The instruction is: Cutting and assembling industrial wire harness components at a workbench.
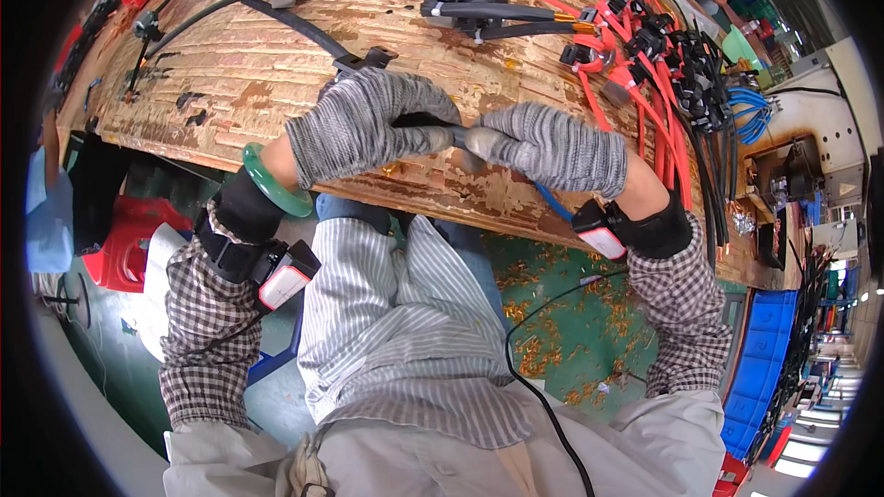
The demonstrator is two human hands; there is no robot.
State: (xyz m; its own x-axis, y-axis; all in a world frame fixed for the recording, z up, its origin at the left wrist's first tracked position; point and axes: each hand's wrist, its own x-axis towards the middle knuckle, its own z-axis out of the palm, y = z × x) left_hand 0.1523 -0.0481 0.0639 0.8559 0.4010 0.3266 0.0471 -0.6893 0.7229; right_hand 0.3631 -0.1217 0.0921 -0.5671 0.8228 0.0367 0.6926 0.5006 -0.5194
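Both my hands wear grey knitted gloves and meet above the front edge of the worn wooden workbench (230, 120). My left hand (373, 124) is closed round a short dark piece that looks like black cable (458, 135). From the other side my right hand (551, 147) pinches the same piece, thumb against fingers. Most of it is hidden in the gloves. Just beyond my left hand lies a black connector (368, 59), with a thick black cable (299, 28) running back from it across the bench.
Farther back lie a black connector with cables (474, 5) and, to the right, a heap of red cables (645, 83) with black connectors. Blue cables (753, 109) are bundled beside it. Blue bins (762, 350) stand at right. Orange scraps (589, 340) litter the green floor. Other people work nearby.
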